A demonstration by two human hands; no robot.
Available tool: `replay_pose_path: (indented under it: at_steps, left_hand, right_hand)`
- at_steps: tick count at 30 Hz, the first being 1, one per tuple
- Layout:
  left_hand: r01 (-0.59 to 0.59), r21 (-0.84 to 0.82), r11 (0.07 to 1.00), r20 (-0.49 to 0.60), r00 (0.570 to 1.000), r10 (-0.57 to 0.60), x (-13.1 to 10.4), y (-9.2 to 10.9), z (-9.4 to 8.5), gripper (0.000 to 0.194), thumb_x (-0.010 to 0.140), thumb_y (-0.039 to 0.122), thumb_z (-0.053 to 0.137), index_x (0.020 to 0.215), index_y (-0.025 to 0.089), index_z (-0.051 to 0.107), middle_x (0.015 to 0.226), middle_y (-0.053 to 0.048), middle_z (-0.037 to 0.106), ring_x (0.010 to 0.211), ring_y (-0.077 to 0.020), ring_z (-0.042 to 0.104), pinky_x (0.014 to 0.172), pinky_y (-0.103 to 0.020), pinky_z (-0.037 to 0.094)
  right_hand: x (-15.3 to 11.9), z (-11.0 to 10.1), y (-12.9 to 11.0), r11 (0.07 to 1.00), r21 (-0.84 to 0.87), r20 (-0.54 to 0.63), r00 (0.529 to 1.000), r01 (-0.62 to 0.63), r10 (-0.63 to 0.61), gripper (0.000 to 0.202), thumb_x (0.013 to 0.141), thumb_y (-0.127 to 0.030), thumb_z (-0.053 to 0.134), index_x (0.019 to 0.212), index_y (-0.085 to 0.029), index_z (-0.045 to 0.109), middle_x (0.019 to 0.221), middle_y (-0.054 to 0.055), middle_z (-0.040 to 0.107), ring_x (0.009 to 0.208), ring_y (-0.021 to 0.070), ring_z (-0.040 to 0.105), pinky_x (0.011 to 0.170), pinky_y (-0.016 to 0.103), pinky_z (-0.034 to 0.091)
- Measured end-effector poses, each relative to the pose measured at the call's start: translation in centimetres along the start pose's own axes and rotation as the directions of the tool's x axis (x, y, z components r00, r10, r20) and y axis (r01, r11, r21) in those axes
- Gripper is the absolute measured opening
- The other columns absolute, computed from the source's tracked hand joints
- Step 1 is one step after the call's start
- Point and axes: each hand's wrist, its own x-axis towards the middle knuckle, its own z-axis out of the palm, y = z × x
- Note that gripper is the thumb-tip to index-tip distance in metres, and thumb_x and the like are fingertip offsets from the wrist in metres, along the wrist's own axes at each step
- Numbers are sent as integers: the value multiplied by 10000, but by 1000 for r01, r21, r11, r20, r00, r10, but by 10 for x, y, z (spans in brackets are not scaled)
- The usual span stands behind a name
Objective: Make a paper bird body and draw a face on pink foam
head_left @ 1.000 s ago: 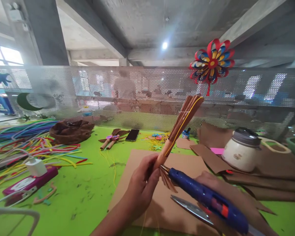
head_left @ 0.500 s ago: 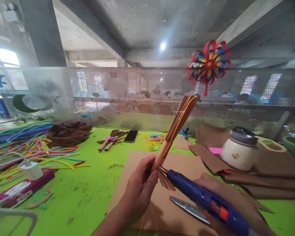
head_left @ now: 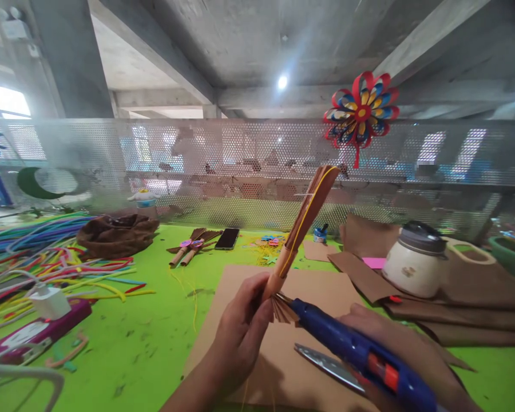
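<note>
A folded brown-paper bundle (head_left: 311, 212) leans up to the right, with a yellow string along it and a paler paper wrap round its lower part. My left hand (head_left: 244, 320) is closed round that lower end. Small pleats (head_left: 284, 309) fan out beside the thumb. In my right hand (head_left: 395, 343) is a blue glue gun (head_left: 347, 337), its metal tip touching or very near the pleats. Under the gun, scissor blades (head_left: 326, 366) lie over a brown cardboard sheet (head_left: 236, 280); their handles are hidden.
Paper bundles (head_left: 189, 252) and a phone (head_left: 227, 238) lie behind on the green table. Pipe cleaners (head_left: 98, 280) and a purple power strip (head_left: 38, 332) are left. At right stand a lidded jar (head_left: 414, 266) and brown paper (head_left: 467, 317). A perforated screen (head_left: 240, 149) stands behind.
The view has shifted slightly, moving most things a little left in the picture. Both hands keep their hold, and the glue gun's tip stays by the pleats.
</note>
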Motion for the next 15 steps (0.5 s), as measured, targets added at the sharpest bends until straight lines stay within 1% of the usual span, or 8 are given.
replay_pose_path:
  at_steps: [2, 4, 6, 7, 8, 9, 12, 15]
  left_hand:
    - [3, 0, 1000, 3, 1000, -3, -1, -2, -1, 306, 977, 323, 444, 1267, 234, 478, 1129, -98, 583, 913, -175, 562, 750, -275, 485]
    - [8, 6, 1000, 14, 1000, -8, -2, -4, -3, 310, 980, 320, 437, 1275, 232, 471, 1156, -104, 579, 939, -183, 564, 778, -291, 485]
    - [3, 17, 1000, 25, 1000, -4, -4, -5, -4, 308, 983, 316, 430, 1280, 242, 463, 1167, -100, 578, 961, -186, 565, 812, -302, 481]
    - [-2, 24, 1000, 28, 1000, 1, -5, -5, -4, 305, 984, 314, 428, 1280, 249, 460, 1173, -97, 579, 968, -185, 566, 827, -305, 477]
    - [-6, 29, 1000, 29, 1000, 5, -5, -5, -5, 301, 985, 313, 427, 1279, 256, 458, 1179, -93, 578, 974, -183, 566, 840, -306, 474]
    - [-9, 31, 999, 29, 1000, 8, -5, -5, -5, 299, 986, 312, 426, 1279, 261, 457, 1184, -90, 578, 978, -182, 567, 849, -305, 471]
    - [-14, 34, 999, 29, 999, 13, -4, -3, -4, 296, 987, 310, 425, 1277, 260, 460, 1183, -87, 581, 986, -181, 569, 858, -301, 467]
    - [-16, 34, 999, 24, 1000, 15, -2, -1, -2, 291, 987, 316, 424, 1266, 246, 471, 1154, -88, 592, 984, -183, 571, 853, -297, 468]
  right_hand:
    - [0, 2, 8, 996, -5, 17, 996, 86, -86, 225, 692, -183, 539, 843, -301, 658, 672, 1, 678, 574, 188, 663, 465, 238, 493]
    - [1, 3, 13, 993, -6, 39, 992, 118, -117, 238, 688, -202, 545, 869, -295, 667, 656, -6, 675, 552, 179, 665, 447, 227, 486]
    - [4, 0, 12, 997, -59, 146, 989, 43, -34, 258, 673, -175, 589, 887, -284, 683, 698, -6, 694, 600, 174, 683, 509, 224, 514]
    - [5, -2, 10, 995, -99, 204, 979, -1, 21, 225, 674, -136, 595, 823, -280, 685, 670, -18, 686, 566, 154, 668, 500, 207, 502]
    - [7, -4, 6, 989, -142, 228, 971, -43, 75, 214, 674, -103, 592, 768, -273, 681, 647, -25, 677, 541, 140, 653, 491, 196, 490]
    - [9, -6, 1, 985, -164, 234, 968, -54, 92, 222, 670, -82, 590, 747, -271, 679, 641, -30, 677, 537, 135, 644, 498, 193, 488]
    - [12, -9, -9, 980, -195, 226, 971, -28, 73, 247, 660, -59, 577, 724, -278, 671, 628, -43, 677, 552, 138, 637, 498, 191, 479]
    - [10, -7, -9, 982, -186, 198, 979, -15, 53, 201, 679, -89, 600, 719, -278, 655, 630, -45, 679, 575, 143, 650, 489, 186, 469]
